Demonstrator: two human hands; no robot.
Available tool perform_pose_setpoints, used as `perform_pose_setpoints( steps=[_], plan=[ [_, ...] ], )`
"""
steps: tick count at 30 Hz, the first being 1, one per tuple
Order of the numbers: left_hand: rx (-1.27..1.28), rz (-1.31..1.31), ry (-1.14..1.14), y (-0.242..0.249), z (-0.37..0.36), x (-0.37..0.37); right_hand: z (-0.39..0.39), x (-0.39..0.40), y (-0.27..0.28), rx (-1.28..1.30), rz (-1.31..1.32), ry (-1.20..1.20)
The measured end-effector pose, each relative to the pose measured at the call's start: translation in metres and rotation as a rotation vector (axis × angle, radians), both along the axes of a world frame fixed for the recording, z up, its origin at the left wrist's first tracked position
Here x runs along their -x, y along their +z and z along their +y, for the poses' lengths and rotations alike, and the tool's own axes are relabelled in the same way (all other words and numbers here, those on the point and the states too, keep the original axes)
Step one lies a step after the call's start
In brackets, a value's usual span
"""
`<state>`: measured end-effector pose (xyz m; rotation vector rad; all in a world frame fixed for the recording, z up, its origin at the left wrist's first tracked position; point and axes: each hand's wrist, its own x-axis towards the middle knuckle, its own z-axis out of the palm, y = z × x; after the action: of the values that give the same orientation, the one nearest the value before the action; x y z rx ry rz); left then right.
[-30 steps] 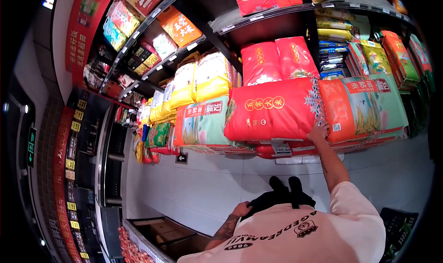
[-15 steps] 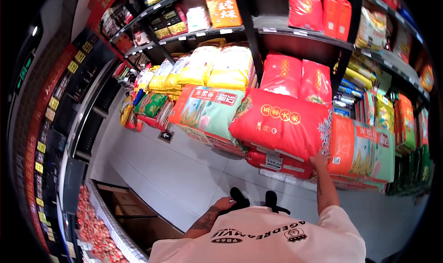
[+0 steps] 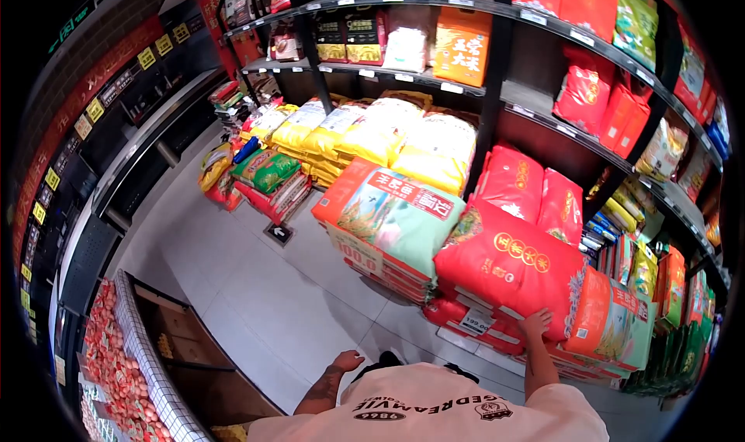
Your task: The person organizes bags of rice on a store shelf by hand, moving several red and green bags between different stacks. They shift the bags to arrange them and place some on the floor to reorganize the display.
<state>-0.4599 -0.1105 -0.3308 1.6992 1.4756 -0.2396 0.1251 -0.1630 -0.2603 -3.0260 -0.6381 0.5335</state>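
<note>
Head view | red sack [image 3: 516, 273] lies at 4 o'clock from centre, atop other red sacks | right hand [image 3: 535, 324] touches its 5 o'clock edge, fingers extended, slightly apart | left hand [image 3: 349, 360] hangs at 6 o'clock, fingers curled; can't tell if closed | orange-and-green sack [image 3: 389, 215] lies at red sack's 10 o'clock

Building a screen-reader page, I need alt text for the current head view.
A person's right hand rests on a large red sack in a shop; the left hand is apart from it. Orange-and-green sacks flank the red one, shelves behind.
</note>
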Motion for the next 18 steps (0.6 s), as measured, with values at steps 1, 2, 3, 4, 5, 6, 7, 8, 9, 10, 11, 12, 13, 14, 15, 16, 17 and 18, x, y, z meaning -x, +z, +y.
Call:
perform_pose_setpoints(
  steps=[1,2,3,4,5,6,7,8,9,10,11,12,13,14,15,16,17,18],
  plan=[
    [-0.005,0.053,-0.041,-0.003,0.005,0.020,0.011,0.013,-0.001,-0.004,0.004,0.012],
    [0.021,0.085,-0.066,-0.005,0.013,0.039,0.023,0.025,-0.003,-0.012,0.010,0.024],
    [0.012,0.095,-0.037,-0.005,0.018,0.056,0.039,0.040,0.001,-0.024,0.016,0.035],
    [0.002,0.106,-0.008,-0.005,0.023,0.072,0.052,0.053,0.007,-0.017,0.022,0.065],
    [-0.005,0.116,0.024,-0.006,0.028,0.088,0.064,0.063,0.013,-0.008,0.029,0.096],
    [-0.004,0.111,0.054,-0.002,0.032,0.101,0.075,0.077,0.017,0.005,0.035,0.130],
    [-0.008,0.100,0.119,0.001,0.033,0.113,0.087,0.085,0.009,0.008,0.028,0.106],
    [-0.013,0.087,0.185,0.003,0.033,0.124,0.099,0.087,-0.001,0.011,0.020,0.084],
    [-0.017,0.074,0.252,0.006,0.033,0.133,0.110,0.089,-0.004,0.014,0.012,0.062],
    [-0.021,0.072,0.281,0.002,0.029,0.141,0.121,0.088,-0.006,0.057,0.052,0.012],
    [-0.026,0.071,0.311,-0.001,0.022,0.147,0.129,0.088,-0.009,0.054,0.051,-0.038],
    [-0.032,0.070,0.340,-0.007,0.016,0.153,0.134,0.085,-0.019,0.050,0.052,-0.087],
    [-0.039,0.076,0.205,-0.015,0.009,0.160,0.144,0.086,-0.023,0.045,0.053,-0.138],
    [-0.070,0.081,0.118,-0.022,-0.001,0.164,0.155,0.086,-0.027,-0.042,0.037,-0.244],
    [-0.100,0.088,0.031,-0.037,-0.012,0.170,0.165,0.088,-0.025,-0.129,0.023,-0.351],
    [-0.017,0.094,0.102,-0.037,-0.020,0.168,0.177,0.088,-0.026,-0.215,0.009,-0.459],
    [0.067,0.099,0.173,-0.031,-0.027,0.163,0.192,0.069,-0.050,-0.258,-0.067,-0.602],
    [0.122,0.093,0.224,-0.022,-0.036,0.157,0.208,0.046,-0.077,-0.299,-0.141,-0.748]
  ],
)
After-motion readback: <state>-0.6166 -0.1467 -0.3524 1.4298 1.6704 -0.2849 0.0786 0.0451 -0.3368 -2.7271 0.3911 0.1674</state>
